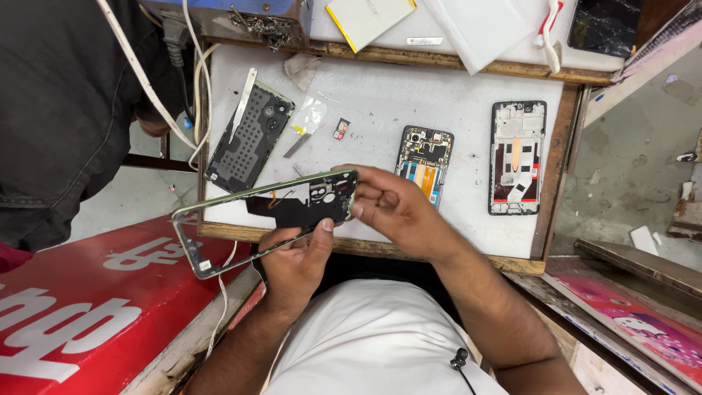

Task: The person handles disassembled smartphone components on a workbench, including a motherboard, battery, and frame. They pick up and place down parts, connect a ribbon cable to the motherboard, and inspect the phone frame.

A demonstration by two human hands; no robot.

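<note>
Three opened phones lie on the white table top (380, 110), and a fourth part is held above its near edge. At far left a person in a dark shirt (58, 110) stands against the bench, cut off by the picture's border, with a white cable (139, 77) running down across them. Below that sits a red sign board (88, 307), only partly in view. On the table's left side a phone back cover (248, 139) lies tilted with a thin metal strip (243, 102) resting on it. Just beside it are a clear plastic scrap (311, 117), a small dark blade-like tool (296, 146) and a tiny tray-shaped piece (341, 129); what that piece is cannot be made out. Further right lies an opened phone (424, 161) with orange ribbon cables showing, its lower end hidden behind the right hand. Well apart to the right lies a long screen frame (518, 157) with red and black insides. Along the top edge a yellow-edged pad (369, 18), a white sheet (482, 25) and a dark slab (603, 25) are all cut off.

The phone frame (241, 227), a thin greenish rim with a black plate at its right end, hangs slanted in front of the person's chest, over the table's wooden front edge. The left hand (296, 267) grasps its lower rail from beneath, thumb pressed up on the black plate. The right hand (391, 208) is curled around the frame's right end, fingers folded in and pinching the corner; the fingertips themselves are hidden.
</note>
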